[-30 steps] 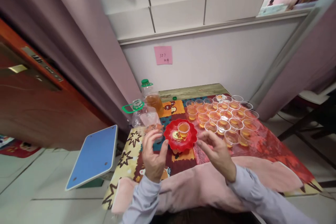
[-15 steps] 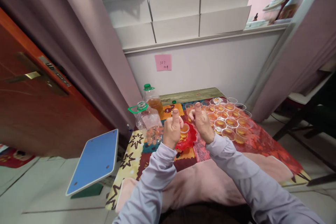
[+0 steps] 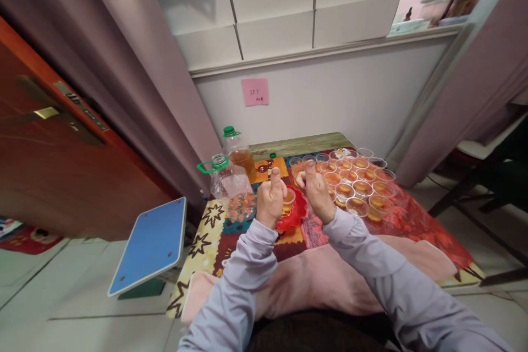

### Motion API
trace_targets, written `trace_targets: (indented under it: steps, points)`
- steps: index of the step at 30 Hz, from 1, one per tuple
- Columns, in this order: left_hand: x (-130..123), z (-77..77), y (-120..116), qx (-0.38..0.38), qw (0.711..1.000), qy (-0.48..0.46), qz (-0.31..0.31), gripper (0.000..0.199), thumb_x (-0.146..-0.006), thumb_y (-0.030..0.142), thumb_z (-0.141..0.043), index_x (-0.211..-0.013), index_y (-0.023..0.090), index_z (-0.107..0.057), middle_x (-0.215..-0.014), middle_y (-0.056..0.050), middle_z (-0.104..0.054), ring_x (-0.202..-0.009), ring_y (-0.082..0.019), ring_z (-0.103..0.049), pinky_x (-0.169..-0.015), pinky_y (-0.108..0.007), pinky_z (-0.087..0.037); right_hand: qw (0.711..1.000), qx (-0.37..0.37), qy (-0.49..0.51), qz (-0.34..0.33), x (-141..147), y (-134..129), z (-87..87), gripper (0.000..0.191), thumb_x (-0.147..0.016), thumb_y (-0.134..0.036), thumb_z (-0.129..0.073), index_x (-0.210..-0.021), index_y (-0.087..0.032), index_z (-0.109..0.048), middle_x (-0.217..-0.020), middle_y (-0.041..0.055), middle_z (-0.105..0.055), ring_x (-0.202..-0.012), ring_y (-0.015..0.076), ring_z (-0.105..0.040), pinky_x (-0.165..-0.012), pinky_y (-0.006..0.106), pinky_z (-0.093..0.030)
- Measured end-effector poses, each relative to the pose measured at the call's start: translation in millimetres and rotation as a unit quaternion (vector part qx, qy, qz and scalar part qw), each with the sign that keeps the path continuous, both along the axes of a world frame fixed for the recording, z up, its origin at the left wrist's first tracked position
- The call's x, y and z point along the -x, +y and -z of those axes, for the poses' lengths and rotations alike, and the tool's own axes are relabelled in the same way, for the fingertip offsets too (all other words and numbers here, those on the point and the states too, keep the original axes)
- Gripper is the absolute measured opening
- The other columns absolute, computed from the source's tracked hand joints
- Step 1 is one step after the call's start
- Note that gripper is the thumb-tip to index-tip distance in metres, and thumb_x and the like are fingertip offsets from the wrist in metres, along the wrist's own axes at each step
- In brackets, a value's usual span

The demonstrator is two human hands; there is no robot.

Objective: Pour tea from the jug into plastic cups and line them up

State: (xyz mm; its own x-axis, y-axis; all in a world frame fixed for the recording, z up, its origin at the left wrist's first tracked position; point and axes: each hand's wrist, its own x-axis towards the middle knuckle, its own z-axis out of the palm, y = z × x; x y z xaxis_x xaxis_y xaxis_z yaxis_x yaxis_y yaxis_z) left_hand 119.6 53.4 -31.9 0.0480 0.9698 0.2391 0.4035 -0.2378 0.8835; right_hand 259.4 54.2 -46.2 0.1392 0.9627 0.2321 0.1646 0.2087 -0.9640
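Both hands are raised over the table with thumbs up and the other fingers curled in. My left hand (image 3: 271,199) is closed with nothing visible in it, just left of a red scalloped plate (image 3: 300,220). A clear plastic cup (image 3: 288,196) with amber liquid stands on that plate, partly hidden by the left hand. My right hand (image 3: 317,192) is likewise closed, thumb up, between the plate and a group of clear cups (image 3: 345,192). Several of these cups hold amber liquid, and my right hand hides some of them.
A large clear bottle (image 3: 233,187) with a green handle and no cap stands at the table's left. Behind it is a green-capped bottle (image 3: 243,159) of amber liquid. A green cap (image 3: 273,155) lies near the back. Beside the table is a blue-topped stool (image 3: 150,245).
The view has tilted slightly downward, so the wall and shelves sit higher in it. Both hands keep the same thumbs-up shape in about the same place.
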Motion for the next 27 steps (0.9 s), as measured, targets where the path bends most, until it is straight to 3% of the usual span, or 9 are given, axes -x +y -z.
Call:
trace_targets:
  steps: [10,13,15,18,20,23,25,27]
  points:
    - [5.9,5.3,2.1,0.015,1.000,0.004,-0.002,0.087,-0.094,0.087,-0.008,-0.046,0.025,-0.044,-0.047,-0.003,-0.048,-0.052,-0.016,-0.050,-0.058,-0.033,-0.036,1.000,0.008,0.008,-0.005,2.0,5.2,12.8,0.085,-0.089,-0.097,-0.007,-0.055,-0.026,-0.039,-0.049,-0.0023,-0.038,-0.048,0.0135,-0.038,-0.049,0.030,-0.029]
    - [15.6,17.5,-6.7,0.001,1.000,-0.009,0.022,0.082,-0.098,0.083,-0.015,-0.050,0.024,-0.047,-0.051,-0.001,-0.050,-0.053,-0.015,-0.049,-0.060,-0.032,-0.037,1.000,0.010,0.000,0.010,-3.5,4.4,26.9,0.082,-0.093,-0.095,-0.018,-0.062,-0.025,-0.048,-0.052,-0.0014,-0.047,-0.051,0.0145,-0.046,-0.051,0.029,-0.034]
    - [28.7,36.8,-19.9,-0.006,0.999,-0.002,0.034,0.075,-0.099,0.080,-0.026,-0.054,0.023,-0.049,-0.053,0.000,-0.051,-0.054,-0.014,-0.048,-0.060,-0.030,-0.038,0.999,0.017,-0.038,0.021,-11.1,1.6,44.5,0.075,-0.094,-0.091,-0.035,-0.071,-0.023,-0.057,-0.059,0.0003,-0.058,-0.056,0.0159,-0.054,-0.054,0.029,-0.040]
    - [57.9,83.6,-48.7,0.009,0.998,0.057,-0.001,0.064,-0.096,0.071,-0.050,-0.055,0.023,-0.041,-0.051,0.004,-0.042,-0.052,-0.012,-0.040,-0.055,-0.028,-0.030,0.990,0.031,-0.134,0.035,-23.2,-3.8,79.8,0.061,-0.088,-0.081,-0.062,-0.095,-0.021,-0.068,-0.085,0.0067,-0.076,-0.072,0.0214,-0.067,-0.068,0.034,-0.052]
    - [79.8,120.1,-70.8,0.021,0.994,0.097,-0.034,0.053,-0.095,0.062,-0.057,-0.060,0.023,-0.047,-0.053,0.005,-0.046,-0.052,-0.012,-0.044,-0.055,-0.027,-0.032,0.981,0.030,-0.187,0.035,-27.4,-5.0,103.2,0.064,-0.083,-0.075,-0.071,-0.115,-0.020,-0.068,-0.108,0.0131,-0.079,-0.092,0.0285,-0.074,-0.082,0.042,-0.057]
    - [105.7,164.7,-101.7,0.034,0.984,0.158,-0.079,0.037,-0.094,0.051,-0.059,-0.068,0.025,-0.055,-0.055,0.005,-0.054,-0.051,-0.014,-0.052,-0.056,-0.027,-0.038,0.970,0.004,-0.244,0.021,-24.3,0.2,127.3,0.078,-0.082,-0.071,-0.075,-0.136,-0.017,-0.061,-0.132,0.0199,-0.073,-0.117,0.0364,-0.072,-0.099,0.051,-0.056]
    - [114.1,180.8,-116.5,0.016,0.977,0.192,-0.086,0.032,-0.096,0.045,-0.057,-0.071,0.025,-0.058,-0.062,0.002,-0.062,-0.056,-0.016,-0.059,-0.060,-0.028,-0.043,0.959,-0.020,-0.284,0.016,-16.8,7.7,134.9,0.081,-0.083,-0.068,-0.077,-0.143,-0.018,-0.058,-0.140,0.0209,-0.069,-0.125,0.0381,-0.069,-0.104,0.053,-0.054]
    - [116.0,186.9,-124.3,0.000,0.971,0.227,-0.080,0.029,-0.098,0.040,-0.055,-0.073,0.026,-0.060,-0.067,0.000,-0.067,-0.061,-0.017,-0.064,-0.063,-0.029,-0.045,0.944,-0.035,-0.329,0.015,-7.2,16.2,138.4,0.081,-0.084,-0.063,-0.078,-0.147,-0.018,-0.055,-0.144,0.0212,-0.066,-0.131,0.0396,-0.065,-0.108,0.055,-0.052]
